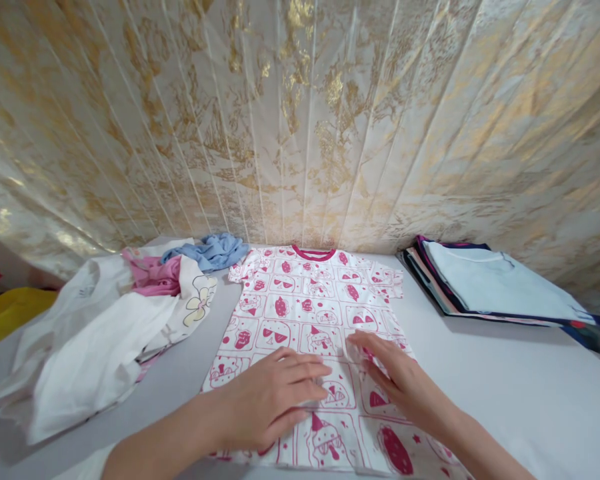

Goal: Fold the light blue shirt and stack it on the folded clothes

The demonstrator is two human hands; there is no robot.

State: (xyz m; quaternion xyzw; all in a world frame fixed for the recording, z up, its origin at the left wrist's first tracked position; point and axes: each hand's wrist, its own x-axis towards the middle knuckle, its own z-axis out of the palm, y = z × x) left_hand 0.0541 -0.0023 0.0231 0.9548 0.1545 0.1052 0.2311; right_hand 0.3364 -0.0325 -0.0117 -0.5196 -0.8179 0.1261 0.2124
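A white T-shirt point(307, 303) with a magenta cartoon print and a magenta neckband lies spread out in front of me, its collar at the far end. My left hand point(275, 393) rests over its lower middle, palm down, with the fingers stretched out to the right. On the right half of the shirt is my right hand point(393, 373), fingers apart and slightly bent, touching the fabric. Small wrinkles show in the cloth beneath it. The shirt's bottom hem is partly hidden by my forearms.
To the left lies a loose heap of white clothes point(100, 333), with a pink garment point(155, 273) and a blue garment point(210, 251) on it. A stack of folded clothes point(500, 283) sits at the right. Behind the white surface point(505, 387) hangs a gold-patterned curtain point(300, 133).
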